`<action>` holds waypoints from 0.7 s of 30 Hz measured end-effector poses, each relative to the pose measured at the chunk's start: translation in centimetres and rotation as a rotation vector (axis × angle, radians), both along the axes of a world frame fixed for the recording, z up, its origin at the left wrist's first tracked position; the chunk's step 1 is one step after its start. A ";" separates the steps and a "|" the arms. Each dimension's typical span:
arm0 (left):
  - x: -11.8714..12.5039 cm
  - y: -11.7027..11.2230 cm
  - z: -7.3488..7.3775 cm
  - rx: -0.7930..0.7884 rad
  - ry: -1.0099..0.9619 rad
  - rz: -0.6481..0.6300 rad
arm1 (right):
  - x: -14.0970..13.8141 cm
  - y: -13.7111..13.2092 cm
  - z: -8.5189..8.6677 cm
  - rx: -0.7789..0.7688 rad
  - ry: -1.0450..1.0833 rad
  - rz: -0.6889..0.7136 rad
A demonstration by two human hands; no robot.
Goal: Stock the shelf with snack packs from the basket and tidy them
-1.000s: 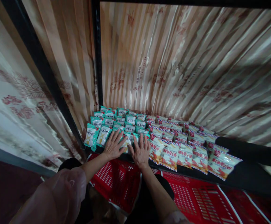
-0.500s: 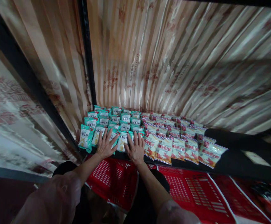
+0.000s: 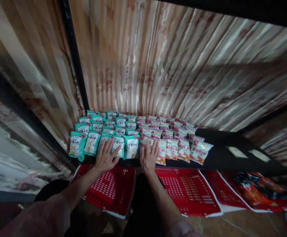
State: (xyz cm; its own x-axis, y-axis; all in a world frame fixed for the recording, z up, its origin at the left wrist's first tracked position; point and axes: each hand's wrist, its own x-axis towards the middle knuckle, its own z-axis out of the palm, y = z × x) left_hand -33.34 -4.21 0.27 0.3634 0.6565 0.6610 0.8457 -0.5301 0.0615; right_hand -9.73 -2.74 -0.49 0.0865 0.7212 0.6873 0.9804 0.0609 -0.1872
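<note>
Head view: the left hand [image 3: 105,157], fingers spread and gripping nothing, rests against the teal packets [image 3: 133,144], which extend either side of it. The right hand [image 3: 148,158], equally loose, touches the striped-edge packets [image 3: 172,148] — most lie to its right. Both groups fill a black shelf [image 3: 219,154]. Beyond the hands hangs pleated, printed curtain [image 3: 135,56]; below them, red baskets [image 3: 200,191] and tiled floor [image 3: 237,225].

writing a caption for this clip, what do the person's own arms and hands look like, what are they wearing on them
The left hand and right hand are ungloved, and no watch or bracelet shows. The left forearm and right forearm are uncovered. Higher up are the dull pinkish left sleeve and right sleeve; the dim light hides finer detail.
</note>
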 end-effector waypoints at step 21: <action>14.3 0.0 -2.1 -0.007 0.223 -0.151 | 11.2 -0.7 -4.0 -0.018 0.132 0.309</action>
State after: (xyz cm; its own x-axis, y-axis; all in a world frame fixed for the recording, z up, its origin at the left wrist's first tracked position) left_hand -19.01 -4.20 -1.83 0.5939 0.5878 0.5493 0.7502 -0.6514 -0.1140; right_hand 1.46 -3.47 -4.47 -0.0506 0.7394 0.6714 0.8834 0.3468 -0.3153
